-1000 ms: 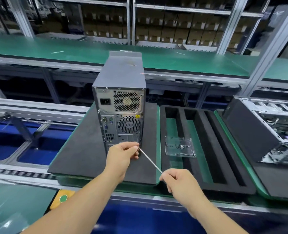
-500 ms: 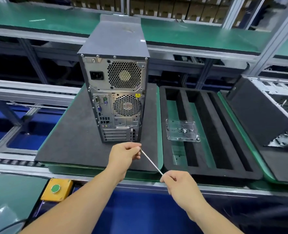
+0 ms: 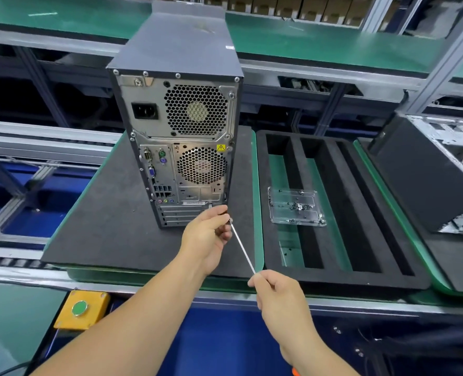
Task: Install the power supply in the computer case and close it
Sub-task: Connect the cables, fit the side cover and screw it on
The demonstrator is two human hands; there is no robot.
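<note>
Computer case (image 3: 176,126): stands upright on a dark foam mat (image 3: 111,226), rear panel facing the camera, power supply (image 3: 181,109) seated at the top.
Left hand (image 3: 207,236): grip pinched on the tip of a thin metal screwdriver (image 3: 241,246), just at the case's lower right corner.
Right hand (image 3: 276,297): grip curled round the screwdriver's near end.
Beside the mat, right: a slotted foam tray (image 3: 341,213) holding a clear plastic plate (image 3: 295,206).
Near edge, left: a yellow box with a green button (image 3: 80,308).

Both forearms are bare, with no sleeves, down to the hands (image 3: 206,234).
</note>
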